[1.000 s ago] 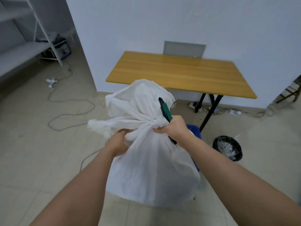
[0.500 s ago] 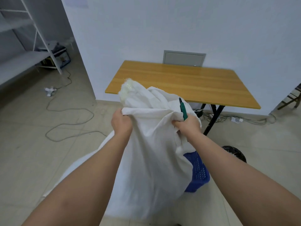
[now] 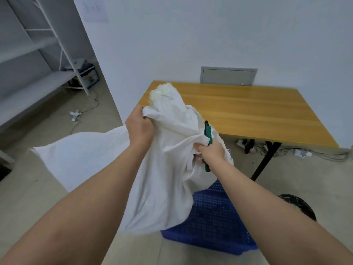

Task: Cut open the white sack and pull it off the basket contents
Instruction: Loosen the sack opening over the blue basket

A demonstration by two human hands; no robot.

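Observation:
The white sack (image 3: 164, 169) hangs loose and lifted in front of me, its frayed top (image 3: 164, 90) raised over the table corner. My left hand (image 3: 139, 127) grips a fold of the sack near its top. My right hand (image 3: 210, 152) clutches the sack's right side together with a green-handled cutter (image 3: 207, 132) that sticks up from my fist. Below the cloth, the blue perforated basket (image 3: 214, 222) stands uncovered on its right side. A wide flap of the sack (image 3: 80, 155) spreads out to the left. What the basket holds is hidden.
A wooden table (image 3: 248, 111) on black legs stands just behind the sack. A black waste bin (image 3: 299, 205) sits right of the basket. Cables and a power strip (image 3: 301, 153) lie under the table. White metal shelving (image 3: 38, 64) fills the left, with a cable on the floor.
Both hands have risen and pulled the sack up and leftward. The sack went from a tied bundle to loose cloth, and more of the blue basket has come into view.

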